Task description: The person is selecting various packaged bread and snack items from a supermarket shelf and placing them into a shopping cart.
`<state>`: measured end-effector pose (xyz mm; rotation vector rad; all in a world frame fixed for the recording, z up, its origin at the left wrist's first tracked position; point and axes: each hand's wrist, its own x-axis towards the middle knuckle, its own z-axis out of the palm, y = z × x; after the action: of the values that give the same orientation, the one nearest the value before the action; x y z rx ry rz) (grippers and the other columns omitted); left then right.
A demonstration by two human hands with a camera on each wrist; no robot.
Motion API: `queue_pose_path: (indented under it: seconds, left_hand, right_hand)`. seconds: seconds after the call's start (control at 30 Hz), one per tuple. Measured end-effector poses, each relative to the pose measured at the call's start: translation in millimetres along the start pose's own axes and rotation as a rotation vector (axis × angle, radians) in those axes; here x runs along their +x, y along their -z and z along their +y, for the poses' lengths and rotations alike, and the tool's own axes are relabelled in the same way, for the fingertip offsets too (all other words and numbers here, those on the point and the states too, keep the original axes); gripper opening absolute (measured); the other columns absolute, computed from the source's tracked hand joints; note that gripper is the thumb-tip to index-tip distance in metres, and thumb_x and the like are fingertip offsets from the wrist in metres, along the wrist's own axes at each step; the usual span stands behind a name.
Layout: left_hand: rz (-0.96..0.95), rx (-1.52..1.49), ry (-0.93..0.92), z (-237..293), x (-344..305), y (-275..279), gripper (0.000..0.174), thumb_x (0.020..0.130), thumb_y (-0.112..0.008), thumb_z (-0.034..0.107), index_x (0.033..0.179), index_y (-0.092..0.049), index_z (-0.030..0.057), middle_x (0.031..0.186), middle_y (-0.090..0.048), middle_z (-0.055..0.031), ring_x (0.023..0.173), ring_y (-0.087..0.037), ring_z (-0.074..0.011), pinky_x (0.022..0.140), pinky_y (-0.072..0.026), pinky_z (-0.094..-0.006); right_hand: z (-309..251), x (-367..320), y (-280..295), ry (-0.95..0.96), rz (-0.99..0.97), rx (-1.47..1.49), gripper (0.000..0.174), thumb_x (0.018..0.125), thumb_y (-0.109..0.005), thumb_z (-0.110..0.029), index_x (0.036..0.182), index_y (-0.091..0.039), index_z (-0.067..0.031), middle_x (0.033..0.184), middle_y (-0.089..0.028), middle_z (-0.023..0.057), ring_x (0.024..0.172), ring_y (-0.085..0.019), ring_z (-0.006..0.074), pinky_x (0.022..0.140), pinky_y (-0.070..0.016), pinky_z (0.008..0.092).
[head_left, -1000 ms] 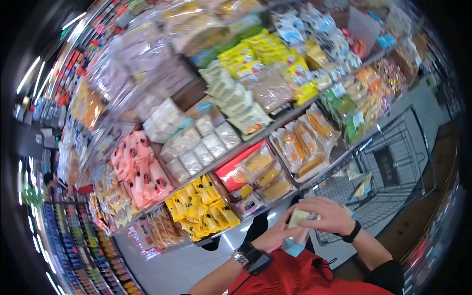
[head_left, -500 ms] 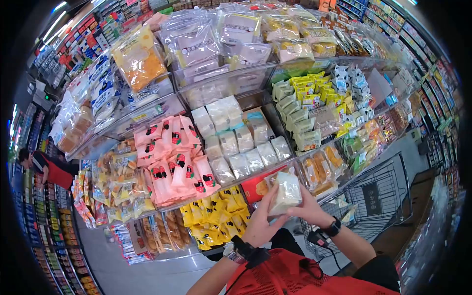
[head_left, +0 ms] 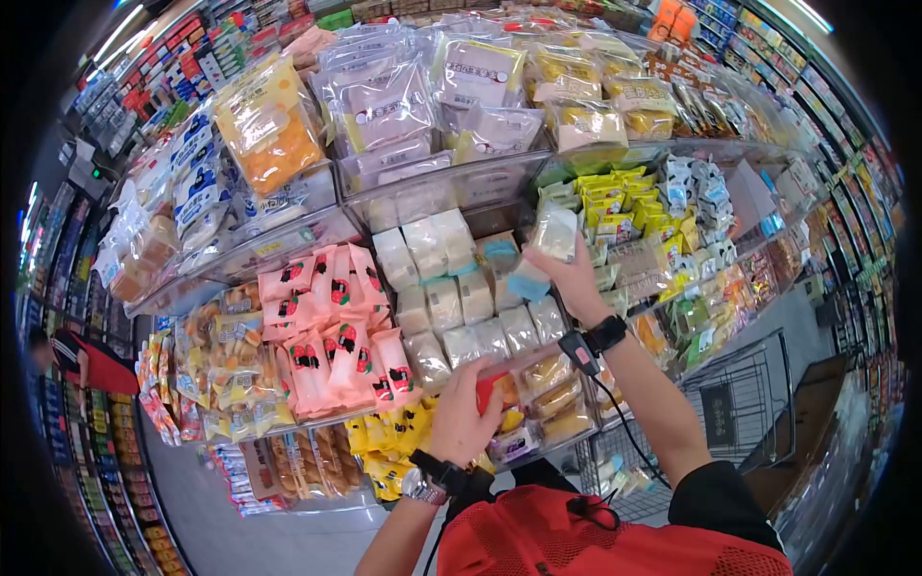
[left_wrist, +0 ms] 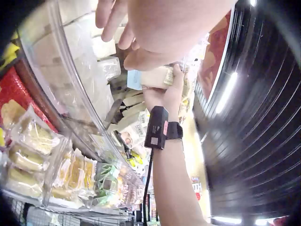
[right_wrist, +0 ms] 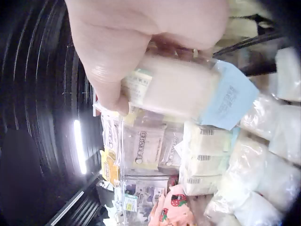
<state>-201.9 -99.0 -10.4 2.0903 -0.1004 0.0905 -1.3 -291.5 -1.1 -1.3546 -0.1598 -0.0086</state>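
My right hand (head_left: 573,280) grips a clear-wrapped pale bread packet (head_left: 554,232) with a light blue end flap, up over the right back corner of a bin. In the right wrist view the thumb and fingers curl round that packet (right_wrist: 176,89), its blue flap (right_wrist: 233,96) pointing away from the hand. Below lie rows of similar white wrapped packets (head_left: 444,303), some with barcodes. My left hand (head_left: 463,420) holds nothing; it hovers by the bin's front edge over a red card (head_left: 492,386), fingers loosely bent. In the left wrist view its fingers (left_wrist: 112,21) hang relaxed.
Pink strawberry-print packets (head_left: 336,326) lie left of the bin, yellow packets (head_left: 389,437) in front. Clear dividers (head_left: 451,192) separate the bins. Bagged breads (head_left: 379,96) stand on the upper tier. A wire shopping cart (head_left: 740,422) stands at right. Another person (head_left: 91,360) is at far left.
The packet was between both hands near my body. My left hand has let go and moved left and down; my right hand has carried the packet forward over the bin.
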Motion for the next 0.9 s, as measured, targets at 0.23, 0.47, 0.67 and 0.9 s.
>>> queue_pose_path:
  seconds: [0.23, 0.47, 0.67, 0.9]
  left_hand:
    - [-0.019, 0.234, -0.078, -4, 86, -17, 0.046, 0.089, -0.066, 0.014, 0.13, -0.053, -0.0024, 0.12, -0.061, -0.0252, 0.111, -0.06, -0.0443, 0.095, -0.0487, -0.0494]
    - [-0.079, 0.637, 0.024, -21, 134, -41, 0.052, 0.079, -0.074, 0.023, 0.123, -0.057, -0.0009, 0.137, -0.051, -0.0219, 0.127, -0.048, -0.0416, 0.104, -0.0421, -0.0518]
    - [0.059, 0.724, -0.069, -44, 133, -42, 0.059, 0.079, -0.074, 0.022, 0.128, -0.05, -0.0002, 0.132, -0.052, -0.0228, 0.127, -0.048, -0.0419, 0.102, -0.0424, -0.0518]
    - [0.002, 0.622, 0.009, -36, 149, -32, 0.061, 0.079, -0.071, 0.016, 0.133, -0.048, 0.0003, 0.126, -0.055, -0.0203, 0.12, -0.053, -0.0389, 0.098, -0.0438, -0.0509]
  right_hand:
    - [0, 15, -8, -0.284, -0.042, 0.043, 0.055, 0.084, -0.084, -0.012, 0.129, -0.053, -0.0018, 0.109, -0.067, 0.0061, 0.095, -0.067, 0.0137, 0.077, -0.0575, 0.0317]
    - [47, 43, -15, -0.372, 0.016, -0.068, 0.061, 0.081, -0.084, -0.027, 0.128, -0.055, -0.0017, 0.113, -0.068, 0.0093, 0.101, -0.065, 0.0175, 0.086, -0.0533, 0.0322]
    - [59, 49, -11, -0.499, -0.066, -0.097, 0.066, 0.082, -0.081, -0.036, 0.132, -0.055, -0.0009, 0.116, -0.068, 0.0116, 0.102, -0.066, 0.0198, 0.088, -0.0536, 0.0343]
    - [51, 52, -9, -0.497, -0.108, -0.289, 0.068, 0.078, -0.082, -0.035, 0.128, -0.058, 0.0042, 0.116, -0.07, 0.0152, 0.104, -0.068, 0.0232, 0.09, -0.0538, 0.0352]
